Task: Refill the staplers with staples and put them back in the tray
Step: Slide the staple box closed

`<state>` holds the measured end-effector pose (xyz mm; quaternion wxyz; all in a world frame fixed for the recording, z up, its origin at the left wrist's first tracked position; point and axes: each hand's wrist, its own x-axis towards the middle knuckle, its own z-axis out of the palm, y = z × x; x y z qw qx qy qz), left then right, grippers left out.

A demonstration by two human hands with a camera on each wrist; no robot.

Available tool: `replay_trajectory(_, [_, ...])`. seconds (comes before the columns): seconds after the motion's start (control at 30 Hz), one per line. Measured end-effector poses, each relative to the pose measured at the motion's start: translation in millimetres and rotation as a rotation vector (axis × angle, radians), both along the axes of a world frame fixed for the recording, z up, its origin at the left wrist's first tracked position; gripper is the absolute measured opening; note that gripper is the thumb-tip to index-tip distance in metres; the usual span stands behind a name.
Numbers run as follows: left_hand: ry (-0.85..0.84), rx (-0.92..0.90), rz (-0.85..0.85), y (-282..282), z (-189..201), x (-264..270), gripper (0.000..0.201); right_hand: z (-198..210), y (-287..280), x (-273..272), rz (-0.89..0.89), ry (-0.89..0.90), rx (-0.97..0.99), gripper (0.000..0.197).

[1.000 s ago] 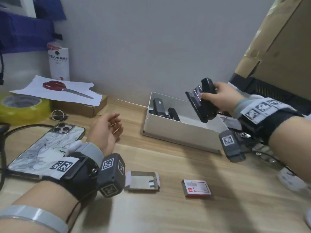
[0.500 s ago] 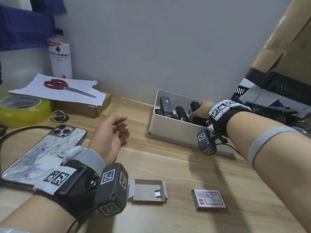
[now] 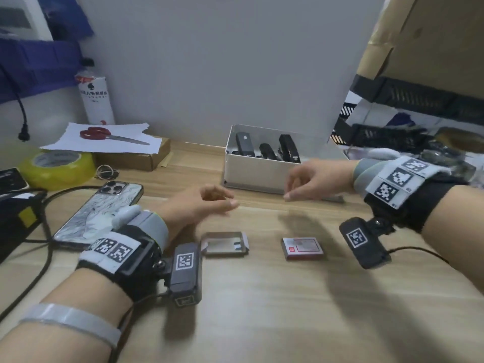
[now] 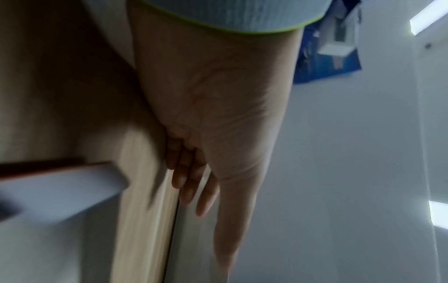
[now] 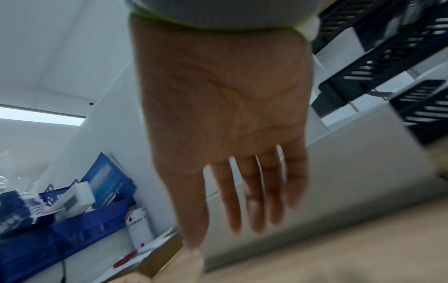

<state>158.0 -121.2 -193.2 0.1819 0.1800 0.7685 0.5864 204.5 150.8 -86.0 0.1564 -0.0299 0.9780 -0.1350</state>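
Both hands empty, fingers relaxed: left hand [image 3: 207,203], right hand [image 3: 311,182]. Three staplers [image 3: 267,150] in tray [image 3: 251,176]. Prob. done; check all seated flat.

Black staplers [image 3: 264,150] are held in a white tray [image 3: 251,174]. Pale wood grain is shown by the tabletop [image 3: 288,297]. A red-and-white box [image 3: 303,248], red-handled scissors [image 3: 104,134], yellow tape [image 3: 56,166] and a marbled grey-white phone [image 3: 97,213] are seen.

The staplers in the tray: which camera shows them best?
The head view: three black staplers stand visible inside the white tray. The left wrist view shows only a blurred tray corner; the right wrist view shows a blurred tray wall, no staplers.
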Motion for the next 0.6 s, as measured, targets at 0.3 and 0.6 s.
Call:
replay_trajectory(0.3, [0.263, -0.637, -0.181, 4.5, 18.7, 44.2, 0.035, -55.2, 7.4, 68.1, -0.007, -0.070, 0.056, 0.045])
replay_trajectory(0.6, [0.262, -0.324, -0.054, 30.0, 15.3, 10.8, 0.030, -86.0, 13.6, 30.3, -0.247, 0.133, -0.734, 0.029])
